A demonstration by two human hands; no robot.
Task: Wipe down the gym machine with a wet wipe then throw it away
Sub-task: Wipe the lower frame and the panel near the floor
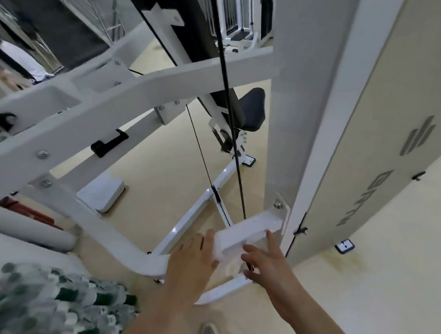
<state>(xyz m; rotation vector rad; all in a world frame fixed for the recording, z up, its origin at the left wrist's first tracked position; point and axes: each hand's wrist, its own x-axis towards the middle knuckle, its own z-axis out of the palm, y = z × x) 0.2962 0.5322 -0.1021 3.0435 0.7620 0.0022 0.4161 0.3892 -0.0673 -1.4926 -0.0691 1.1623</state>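
From your head camera, both your hands are low at the foot of the gym machine [132,88], at the short white crossbar [260,222] bolted to the pale upright [286,119]. Your left hand [194,253] rests against the wet wipe [224,248], which is draped over the near end of that bar. The wipe is white on white, so its edges are hard to trace, and you cannot tell whether your fingers curl round it. Your right hand [263,264] is just beside it, fingers spread and holding nothing, with the forefinger touching the bar's near face. A black cable [231,122] runs down just behind the bar.
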